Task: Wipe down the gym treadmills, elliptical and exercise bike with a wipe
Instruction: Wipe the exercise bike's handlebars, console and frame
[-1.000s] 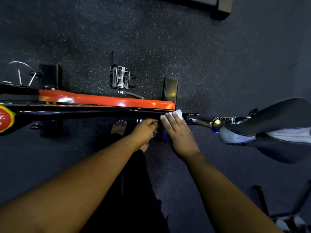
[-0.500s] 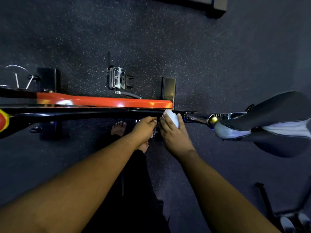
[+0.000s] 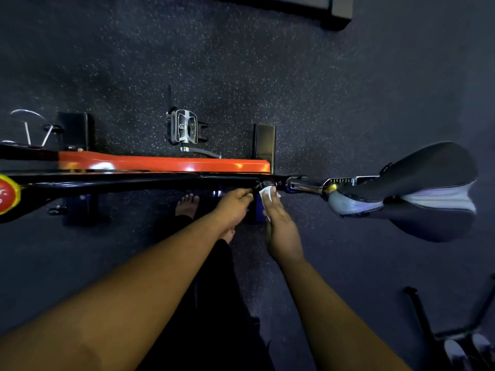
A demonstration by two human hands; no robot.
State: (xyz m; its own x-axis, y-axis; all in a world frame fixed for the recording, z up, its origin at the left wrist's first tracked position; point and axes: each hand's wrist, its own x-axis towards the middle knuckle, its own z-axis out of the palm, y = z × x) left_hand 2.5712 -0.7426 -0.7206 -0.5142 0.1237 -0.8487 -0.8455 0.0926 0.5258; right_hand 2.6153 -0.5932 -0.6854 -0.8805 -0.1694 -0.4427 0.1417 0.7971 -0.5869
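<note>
Right hand pinching wipe against bike frame to scrub; left hand curled shut beside it, seemingly bracing.

My count: one black-and-orange exercise bike, one black-grey padded saddle, one metal caged pedal, one white crumpled wipe, my two bare hands: left hand, right hand.

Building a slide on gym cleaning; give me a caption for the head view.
Right hand presses a white wipe to the exercise bike frame near the seat post; left hand steadies alongside.
</note>
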